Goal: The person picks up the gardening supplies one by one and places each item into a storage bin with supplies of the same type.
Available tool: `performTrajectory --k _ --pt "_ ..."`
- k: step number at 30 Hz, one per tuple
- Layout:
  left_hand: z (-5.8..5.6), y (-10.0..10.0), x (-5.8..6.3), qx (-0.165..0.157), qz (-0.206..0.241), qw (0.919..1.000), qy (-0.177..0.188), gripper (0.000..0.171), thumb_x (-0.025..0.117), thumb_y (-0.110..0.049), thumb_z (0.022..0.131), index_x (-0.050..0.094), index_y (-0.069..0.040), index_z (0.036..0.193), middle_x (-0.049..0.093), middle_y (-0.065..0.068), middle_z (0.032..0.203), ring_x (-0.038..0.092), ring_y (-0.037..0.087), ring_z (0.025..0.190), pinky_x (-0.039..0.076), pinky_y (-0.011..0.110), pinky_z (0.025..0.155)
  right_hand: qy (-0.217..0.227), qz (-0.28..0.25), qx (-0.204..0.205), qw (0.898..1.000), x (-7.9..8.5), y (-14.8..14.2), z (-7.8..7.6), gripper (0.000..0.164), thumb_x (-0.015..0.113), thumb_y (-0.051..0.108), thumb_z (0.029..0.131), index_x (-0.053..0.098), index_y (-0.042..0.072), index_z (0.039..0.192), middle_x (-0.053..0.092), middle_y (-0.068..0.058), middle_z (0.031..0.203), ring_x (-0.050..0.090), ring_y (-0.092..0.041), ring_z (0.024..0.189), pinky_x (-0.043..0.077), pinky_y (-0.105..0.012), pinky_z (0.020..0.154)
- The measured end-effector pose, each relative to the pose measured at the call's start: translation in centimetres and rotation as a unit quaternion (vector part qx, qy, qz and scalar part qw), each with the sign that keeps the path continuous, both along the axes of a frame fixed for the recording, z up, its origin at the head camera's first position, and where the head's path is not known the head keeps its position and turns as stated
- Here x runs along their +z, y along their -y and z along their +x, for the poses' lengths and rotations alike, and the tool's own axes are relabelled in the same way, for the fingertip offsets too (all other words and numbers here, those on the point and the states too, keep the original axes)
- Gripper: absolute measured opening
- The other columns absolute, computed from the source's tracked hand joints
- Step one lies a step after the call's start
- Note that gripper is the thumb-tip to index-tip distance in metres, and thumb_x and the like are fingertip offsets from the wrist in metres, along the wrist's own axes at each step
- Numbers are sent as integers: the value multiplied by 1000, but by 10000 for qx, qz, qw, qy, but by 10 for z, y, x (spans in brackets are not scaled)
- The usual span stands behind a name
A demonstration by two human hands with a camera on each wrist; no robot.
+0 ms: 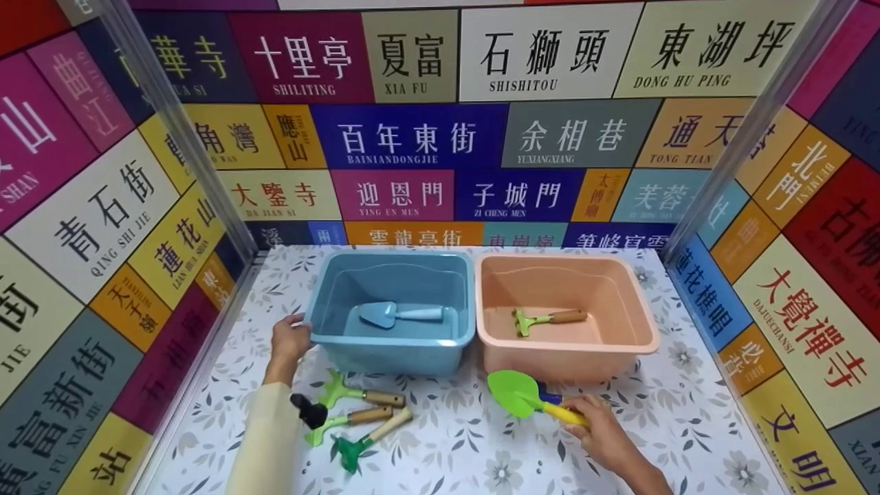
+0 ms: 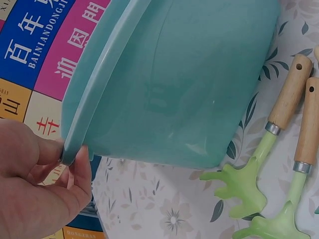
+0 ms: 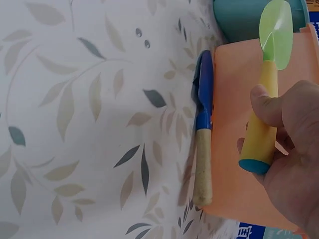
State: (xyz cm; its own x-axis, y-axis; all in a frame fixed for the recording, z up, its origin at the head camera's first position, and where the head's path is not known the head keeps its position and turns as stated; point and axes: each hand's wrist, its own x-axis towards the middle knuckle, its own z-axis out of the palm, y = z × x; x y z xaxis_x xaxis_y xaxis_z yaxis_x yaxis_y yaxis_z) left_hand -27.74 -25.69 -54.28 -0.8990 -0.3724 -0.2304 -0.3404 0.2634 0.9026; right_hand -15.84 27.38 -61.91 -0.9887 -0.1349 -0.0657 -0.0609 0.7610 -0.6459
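We see a green trowel (image 1: pixel 517 395) with a yellow handle in the right hand (image 1: pixel 601 432), held up in front of the peach bin (image 1: pixel 598 364), its blade pointing toward the left. The fingers curl round the handle, and in the right wrist view we see the thumb pressed along it, with a blue cap at the handle's end.

Behind it, a blue tool (image 3: pixel 204 119) with a pale wooden handle lies on the table beside the foot of the peach bin; we cannot tell whether they touch. Inside that bin we find a small green rake (image 1: pixel 543 320) with a brown handle.

Just left stands the blue bin (image 1: pixel 395 359), a light blue trowel (image 1: pixel 386 315) lying on its floor. The left hand (image 1: pixel 290 339) pinches this bin's rim at the near left corner, thumb and fingers on opposite sides.

In front of the blue bin we count two light green rakes (image 1: pixel 354 393) and a dark green tool (image 1: pixel 350 450), all wooden-handled, on the leaf-patterned table (image 1: pixel 687 405). Around us rise walls (image 1: pixel 412 165) of coloured name panels.
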Motion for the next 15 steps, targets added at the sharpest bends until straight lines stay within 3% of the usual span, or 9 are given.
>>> performTrajectory --k 3,8,11,15 --pt "-1 0 0 21 -30 10000 16 40 45 -2 99 51 15 135 60 40 125 65 17 81 53 22 62 -65 -226 115 9997 2 3 0 27 73 5 88 69 18 111 63 2 105 53 -13 97 45 -36 90" --pt "-2 -1 -1 72 -62 10000 3 39 44 -1 98 53 15 133 61 39 123 65 18 81 55 22 63 175 -1108 310 9932 6 9 -1 27 71 10 91 67 10 118 61 -7 109 56 -10 97 53 -22 81" --pt "-2 -2 -1 96 -93 9999 -15 39 44 0 97 53 15 132 61 39 123 65 19 81 55 22 64 413 -1513 251 9873 10 15 -3 30 70 14 93 65 8 121 60 -10 112 56 -10 98 53 -20 78" --pt "-1 -3 -1 71 -165 9998 4 40 43 0 98 52 16 133 61 40 123 67 25 88 55 24 66 384 -1852 212 9817 12 22 -4 34 69 16 94 62 4 125 60 -13 115 57 -10 99 54 -20 79"
